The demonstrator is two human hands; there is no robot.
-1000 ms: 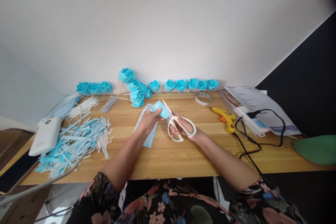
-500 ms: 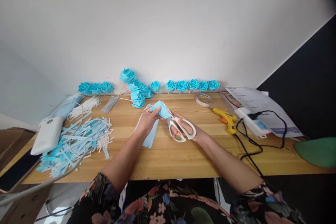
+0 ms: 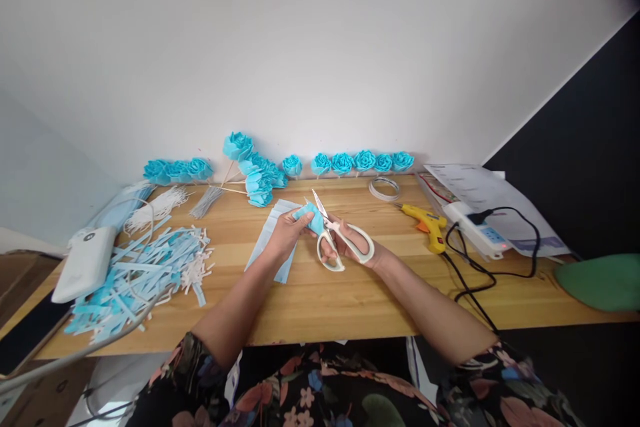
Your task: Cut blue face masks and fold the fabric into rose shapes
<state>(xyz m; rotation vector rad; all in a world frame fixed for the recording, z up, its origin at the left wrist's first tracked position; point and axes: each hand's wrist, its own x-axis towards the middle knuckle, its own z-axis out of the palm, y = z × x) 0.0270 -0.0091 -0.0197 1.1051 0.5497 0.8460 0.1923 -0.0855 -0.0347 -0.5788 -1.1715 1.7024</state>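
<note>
Between its thumb and fingers my left hand (image 3: 290, 232) pinches a small piece of blue fabric (image 3: 316, 221), thin and folded-looking. My right hand (image 3: 347, 240) has its fingers through the handles of white-handled scissors (image 3: 369, 248). The scissor blades stand apart and point up and away from me, right beside the blue piece. Whether a blade touches it I cannot tell. Under and left of my left hand, a flat pale-blue pleated sheet (image 3: 284, 271) lies on the wooden table (image 3: 340, 313).
Blue flowers (image 3: 343, 163) line the wall. Blue and white strips (image 3: 145, 273) are heaped left, near a white power bank (image 3: 85, 263) and a phone (image 3: 35, 333). At right are a tape roll (image 3: 384, 197), a yellow glue gun (image 3: 425, 223) and a power strip (image 3: 477, 230) with a black cable.
The scissor blades have opened wider and swung more upright. The blue piece has turned and bunched in my left hand. The view has shifted slightly.
</note>
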